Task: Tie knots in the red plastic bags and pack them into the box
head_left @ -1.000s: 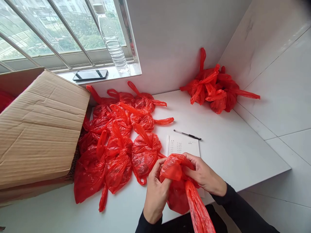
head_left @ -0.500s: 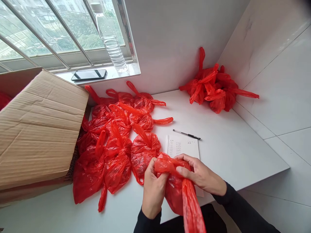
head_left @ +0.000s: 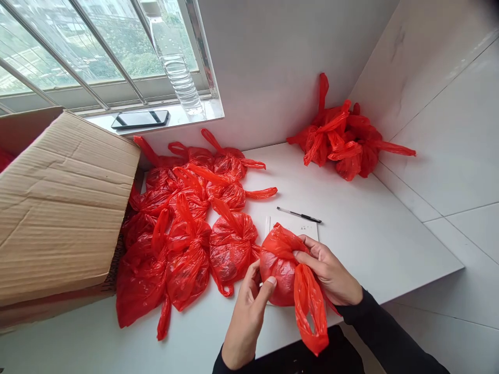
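I hold a small red plastic bag [head_left: 281, 270] over the near edge of the white table [head_left: 362, 234]. My right hand [head_left: 331, 272] grips its upper right side, fingers curled round the plastic, and a loose red handle loop [head_left: 310, 311] hangs below it. My left hand [head_left: 249, 306] touches the bag's lower left with thumb and fingertips, fingers partly apart. The bag looks round and filled, and what is inside does not show. It covers most of a sheet of paper [head_left: 302, 228] with writing.
Several knotted red bags [head_left: 187, 218] lie left of my hands beside a tipped cardboard box [head_left: 62, 208]. Another heap of red bags [head_left: 339, 137] sits in the far right corner. A pen [head_left: 299, 214] lies by the paper. A phone [head_left: 140, 119] and water bottle [head_left: 175, 62] are on the windowsill.
The bag was crumpled and open between both hands; now it is lifted and rounded. My left hand has loosened its grasp to a light touch. The handle loop hangs free.
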`<action>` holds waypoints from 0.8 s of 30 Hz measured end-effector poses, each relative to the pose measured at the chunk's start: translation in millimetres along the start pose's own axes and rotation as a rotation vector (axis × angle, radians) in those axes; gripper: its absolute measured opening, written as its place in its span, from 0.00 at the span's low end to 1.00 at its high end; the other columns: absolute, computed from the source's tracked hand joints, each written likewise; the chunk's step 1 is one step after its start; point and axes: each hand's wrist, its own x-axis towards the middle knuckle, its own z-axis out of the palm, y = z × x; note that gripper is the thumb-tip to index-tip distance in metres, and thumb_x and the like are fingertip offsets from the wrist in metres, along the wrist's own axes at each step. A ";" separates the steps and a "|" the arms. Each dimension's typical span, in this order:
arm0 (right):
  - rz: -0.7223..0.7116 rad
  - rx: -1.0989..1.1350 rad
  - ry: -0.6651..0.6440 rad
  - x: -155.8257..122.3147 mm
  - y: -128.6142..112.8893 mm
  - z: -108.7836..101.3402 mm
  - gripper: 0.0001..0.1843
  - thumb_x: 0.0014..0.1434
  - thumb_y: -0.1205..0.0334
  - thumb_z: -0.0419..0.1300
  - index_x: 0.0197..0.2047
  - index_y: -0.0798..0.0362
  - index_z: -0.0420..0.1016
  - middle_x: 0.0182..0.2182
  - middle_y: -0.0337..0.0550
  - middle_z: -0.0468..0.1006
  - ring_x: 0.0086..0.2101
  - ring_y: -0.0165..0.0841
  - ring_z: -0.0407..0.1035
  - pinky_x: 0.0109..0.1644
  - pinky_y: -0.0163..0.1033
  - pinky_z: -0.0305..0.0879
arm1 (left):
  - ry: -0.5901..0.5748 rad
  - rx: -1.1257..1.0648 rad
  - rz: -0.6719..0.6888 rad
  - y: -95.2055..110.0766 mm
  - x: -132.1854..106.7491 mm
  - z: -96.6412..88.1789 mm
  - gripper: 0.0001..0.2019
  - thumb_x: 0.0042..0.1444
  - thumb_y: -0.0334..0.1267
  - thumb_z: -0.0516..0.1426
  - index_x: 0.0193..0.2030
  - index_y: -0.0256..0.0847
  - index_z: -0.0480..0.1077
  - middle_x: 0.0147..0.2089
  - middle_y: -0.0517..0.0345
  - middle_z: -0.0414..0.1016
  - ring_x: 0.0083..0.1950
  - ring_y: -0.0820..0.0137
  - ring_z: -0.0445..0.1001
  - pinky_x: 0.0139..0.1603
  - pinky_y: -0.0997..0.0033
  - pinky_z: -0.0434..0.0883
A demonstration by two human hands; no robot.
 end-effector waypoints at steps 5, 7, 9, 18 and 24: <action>0.045 0.067 -0.011 -3.1 -5.6 2.6 0.14 0.64 0.57 0.62 0.53 0.48 0.71 0.47 0.44 0.77 0.41 0.37 0.75 0.45 0.42 0.71 | 0.042 0.006 -0.007 -0.5 1.8 -0.6 0.12 0.60 0.46 0.61 0.45 0.42 0.71 0.49 0.51 0.76 0.48 0.63 0.72 0.51 0.65 0.68; 0.073 0.022 -0.062 -5.2 -9.3 4.6 0.20 0.65 0.53 0.61 0.58 0.46 0.68 0.51 0.45 0.76 0.45 0.38 0.75 0.50 0.45 0.71 | 0.065 -0.027 0.019 1.5 2.9 0.2 0.10 0.60 0.45 0.60 0.43 0.42 0.70 0.46 0.53 0.77 0.42 0.66 0.73 0.45 0.68 0.69; 0.055 -0.065 -0.112 -7.3 -11.2 6.2 0.24 0.64 0.54 0.62 0.61 0.44 0.65 0.53 0.45 0.75 0.47 0.39 0.74 0.54 0.47 0.69 | 0.070 -0.069 0.038 2.3 3.5 1.0 0.10 0.60 0.44 0.61 0.43 0.42 0.71 0.45 0.54 0.77 0.42 0.67 0.74 0.44 0.69 0.69; -0.017 -0.015 -0.020 -7.1 -4.4 9.3 0.15 0.61 0.62 0.64 0.52 0.50 0.73 0.43 0.43 0.79 0.39 0.36 0.74 0.42 0.39 0.69 | -0.007 0.031 0.067 -3.2 -0.2 6.5 0.17 0.59 0.46 0.61 0.55 0.47 0.72 0.54 0.53 0.76 0.53 0.61 0.73 0.58 0.63 0.67; 0.009 0.030 -0.009 -6.4 -3.3 9.3 0.12 0.61 0.56 0.65 0.45 0.53 0.75 0.39 0.44 0.80 0.37 0.36 0.74 0.44 0.41 0.68 | -0.060 0.036 0.036 -2.4 0.2 8.9 0.19 0.60 0.49 0.59 0.53 0.41 0.75 0.48 0.49 0.78 0.45 0.60 0.75 0.44 0.65 0.72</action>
